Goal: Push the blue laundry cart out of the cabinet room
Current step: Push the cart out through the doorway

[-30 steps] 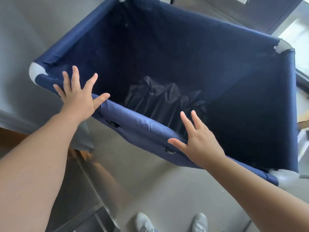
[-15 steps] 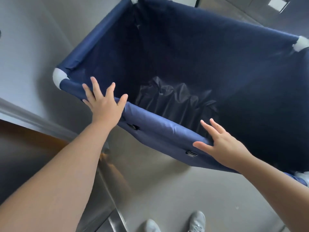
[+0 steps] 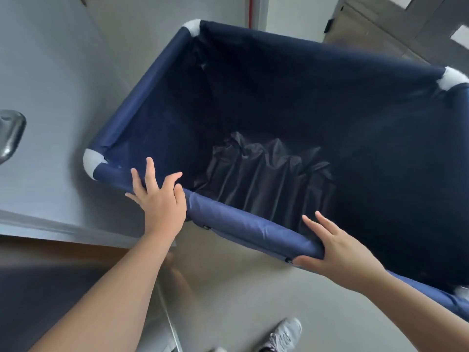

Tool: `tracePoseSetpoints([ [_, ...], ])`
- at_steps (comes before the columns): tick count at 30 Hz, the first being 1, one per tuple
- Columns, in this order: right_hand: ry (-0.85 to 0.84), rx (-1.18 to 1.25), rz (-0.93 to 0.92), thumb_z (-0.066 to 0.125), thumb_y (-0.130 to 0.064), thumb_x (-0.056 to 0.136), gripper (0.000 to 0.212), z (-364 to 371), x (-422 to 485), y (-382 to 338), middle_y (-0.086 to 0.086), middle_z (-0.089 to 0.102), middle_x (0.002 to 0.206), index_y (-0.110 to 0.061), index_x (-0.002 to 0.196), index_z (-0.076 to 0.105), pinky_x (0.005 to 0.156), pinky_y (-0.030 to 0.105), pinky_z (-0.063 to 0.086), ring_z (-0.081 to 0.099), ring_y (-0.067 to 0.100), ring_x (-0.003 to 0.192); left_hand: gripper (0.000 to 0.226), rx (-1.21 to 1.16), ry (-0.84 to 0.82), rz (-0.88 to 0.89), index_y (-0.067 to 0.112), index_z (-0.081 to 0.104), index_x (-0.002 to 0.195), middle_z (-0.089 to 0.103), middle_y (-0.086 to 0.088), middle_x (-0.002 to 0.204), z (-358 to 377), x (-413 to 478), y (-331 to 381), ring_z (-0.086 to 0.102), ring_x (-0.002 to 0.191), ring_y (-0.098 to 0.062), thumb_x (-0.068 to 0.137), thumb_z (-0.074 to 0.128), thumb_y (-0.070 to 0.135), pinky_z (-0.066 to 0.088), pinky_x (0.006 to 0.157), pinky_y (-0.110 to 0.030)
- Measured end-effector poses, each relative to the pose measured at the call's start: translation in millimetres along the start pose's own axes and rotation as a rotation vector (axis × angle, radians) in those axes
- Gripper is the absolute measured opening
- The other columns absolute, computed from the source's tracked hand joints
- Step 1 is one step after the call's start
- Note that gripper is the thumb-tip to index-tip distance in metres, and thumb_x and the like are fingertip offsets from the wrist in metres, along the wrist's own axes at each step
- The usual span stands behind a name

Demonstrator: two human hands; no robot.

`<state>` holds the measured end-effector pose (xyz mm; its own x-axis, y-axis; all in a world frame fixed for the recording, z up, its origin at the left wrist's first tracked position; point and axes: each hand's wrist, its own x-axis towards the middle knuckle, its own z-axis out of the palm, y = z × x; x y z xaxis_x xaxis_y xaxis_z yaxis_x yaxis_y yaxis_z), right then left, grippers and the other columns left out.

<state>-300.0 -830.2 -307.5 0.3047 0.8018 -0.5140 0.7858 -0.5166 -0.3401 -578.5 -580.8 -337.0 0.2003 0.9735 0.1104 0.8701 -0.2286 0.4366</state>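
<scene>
The blue laundry cart (image 3: 241,222) fills the middle of the head view, a fabric bin on a tube frame with white corner joints. Crumpled black lining (image 3: 266,179) lies at its bottom. My left hand (image 3: 160,201) lies over the near rail close to the left corner, two fingers stretched out and the others curled over the tube. My right hand (image 3: 340,250) holds the same rail further right, thumb under the tube and fingers reaching over it into the bin.
A grey door with a metal handle (image 3: 10,135) stands close along the cart's left side. Beyond the far rim, a white door frame (image 3: 261,11) and brown hallway floor (image 3: 355,36) show. My shoe (image 3: 284,334) is on the grey floor behind the cart.
Both hands went from hovering spread above the near rail to resting on it. The cart has swung so its far end points toward the doorway, and the door handle has come into view.
</scene>
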Motion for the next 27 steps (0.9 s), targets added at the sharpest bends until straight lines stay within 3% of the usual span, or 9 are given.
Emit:
tracePoseSetpoints([
  [6, -0.011, 0.050, 0.040, 0.036, -0.105, 0.053, 0.116, -3.4, 41.9, -34.1, -0.023, -0.003, 0.167, -0.057, 0.152, -0.001, 0.110, 0.042, 0.041, 0.028, 0.020, 0.151, 0.034, -0.012, 0.013, 0.011, 0.025, 0.065, 0.128, 0.008, -0.007, 0.171, -1.1, 57.2, -18.2, -0.003, 0.156, -0.042, 0.102, 0.044, 0.019, 0.004, 0.114, -0.077],
  [9, 0.029, 0.028, 0.065, 0.035, -0.103, 0.059, 0.113, -0.8, 50.3, -53.2, -0.016, -0.004, 0.169, -0.053, 0.153, -0.003, 0.118, 0.044, 0.031, 0.023, 0.028, 0.152, 0.034, -0.022, 0.002, 0.042, 0.024, 0.065, 0.128, 0.009, -0.008, 0.171, -1.4, 83.1, -27.9, -0.002, 0.155, -0.042, 0.102, 0.044, 0.029, 0.004, 0.114, -0.077],
  [13, 0.125, -0.023, 0.059, 0.020, -0.103, 0.060, 0.117, 6.4, 61.4, -78.9, -0.004, -0.007, 0.170, -0.044, 0.158, -0.003, 0.125, 0.046, 0.013, 0.009, 0.023, 0.156, 0.045, 0.006, -0.029, 0.119, 0.026, 0.062, 0.132, 0.008, -0.009, 0.171, -3.3, 115.7, -41.9, 0.000, 0.155, -0.044, 0.096, 0.051, 0.049, 0.004, 0.113, -0.077],
  [19, 0.240, -0.059, 0.072, 0.020, -0.103, 0.062, 0.116, 5.9, 82.3, -102.2, 0.000, -0.005, 0.170, -0.042, 0.158, 0.000, 0.125, 0.047, 0.015, 0.002, 0.022, 0.156, 0.049, 0.013, -0.042, 0.134, 0.027, 0.063, 0.133, 0.009, -0.009, 0.171, -4.4, 151.2, -49.4, 0.000, 0.155, -0.044, 0.093, 0.053, 0.055, 0.003, 0.113, -0.077],
  [27, 0.200, 0.019, 0.093, 0.026, -0.105, 0.059, 0.113, -0.7, 113.9, -116.8, -0.012, -0.001, 0.169, -0.050, 0.155, 0.003, 0.118, 0.041, 0.030, 0.003, 0.013, 0.155, 0.049, 0.027, -0.021, 0.110, 0.027, 0.063, 0.132, 0.011, -0.011, 0.170, -4.9, 182.2, -61.1, 0.001, 0.155, -0.044, 0.093, 0.052, 0.056, 0.002, 0.113, -0.077],
])
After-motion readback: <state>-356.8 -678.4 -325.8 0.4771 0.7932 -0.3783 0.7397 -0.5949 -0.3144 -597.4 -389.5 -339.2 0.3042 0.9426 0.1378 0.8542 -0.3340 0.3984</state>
